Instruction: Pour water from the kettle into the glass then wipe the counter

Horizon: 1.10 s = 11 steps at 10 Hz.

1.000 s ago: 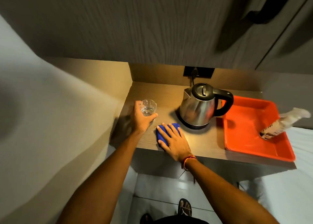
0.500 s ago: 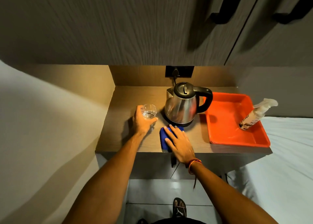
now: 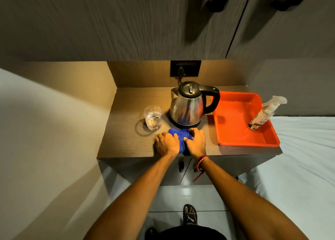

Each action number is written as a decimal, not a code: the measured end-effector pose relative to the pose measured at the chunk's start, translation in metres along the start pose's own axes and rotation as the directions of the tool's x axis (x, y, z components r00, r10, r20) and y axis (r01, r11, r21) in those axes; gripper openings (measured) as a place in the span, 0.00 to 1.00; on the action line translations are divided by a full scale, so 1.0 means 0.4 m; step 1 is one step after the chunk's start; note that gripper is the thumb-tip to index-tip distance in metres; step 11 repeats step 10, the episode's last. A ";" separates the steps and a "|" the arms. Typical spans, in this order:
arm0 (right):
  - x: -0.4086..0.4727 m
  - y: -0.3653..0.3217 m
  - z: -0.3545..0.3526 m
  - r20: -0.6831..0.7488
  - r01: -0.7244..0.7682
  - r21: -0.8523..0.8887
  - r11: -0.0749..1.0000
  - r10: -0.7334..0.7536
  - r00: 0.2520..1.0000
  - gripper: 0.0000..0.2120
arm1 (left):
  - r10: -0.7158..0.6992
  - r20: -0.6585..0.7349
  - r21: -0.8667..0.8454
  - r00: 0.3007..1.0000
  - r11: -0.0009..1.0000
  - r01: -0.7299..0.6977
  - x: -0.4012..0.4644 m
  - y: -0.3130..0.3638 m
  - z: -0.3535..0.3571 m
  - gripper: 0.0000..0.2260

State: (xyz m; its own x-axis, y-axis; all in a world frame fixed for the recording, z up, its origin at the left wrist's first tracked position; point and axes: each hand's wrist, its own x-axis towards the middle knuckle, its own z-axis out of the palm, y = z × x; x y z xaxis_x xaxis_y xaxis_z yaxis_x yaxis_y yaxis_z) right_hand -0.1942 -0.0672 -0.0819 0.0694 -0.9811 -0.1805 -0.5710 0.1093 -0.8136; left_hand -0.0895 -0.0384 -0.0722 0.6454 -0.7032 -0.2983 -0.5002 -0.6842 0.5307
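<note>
Fingers (image 3: 196,131) of the right hand (image 3: 196,142) curl down over the far and right edge of the blue cloth (image 3: 180,135), and those of the left hand (image 3: 165,143) are bent in against its left side, so from the head view, the only one I have, I read both hands as gripping the bunched cloth between them on the desk (image 3: 126,142). The cloth sits near the front edge, just in front of the kettle (image 3: 188,105), which stands upright on its base with the lid down and its cord running up to the wall socket (image 3: 185,68). The glass (image 3: 153,117) stands free just left of the kettle, apart from both hands, with water showing in its lower part. From that I judge the pouring done and the wiping step the one in hand, though I cannot see any wet patch on the wood at this size. To the right, an orange tray (image 3: 235,142) holds a spray bottle (image 3: 263,113) leaning against its far corner. My next move, as I see it, calls for flattening or regripping the cloth and sweeping it across the bare wood, keeping the stroke clear of the glass so I don't knock it, and working around the kettle base rather than nudging it.
</note>
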 end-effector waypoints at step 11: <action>0.181 0.160 -0.446 -0.080 -0.082 -0.473 0.877 0.050 0.996 0.18 | 0.618 0.024 0.506 0.786 0.670 -0.543 -0.128 0.398 0.231 0.15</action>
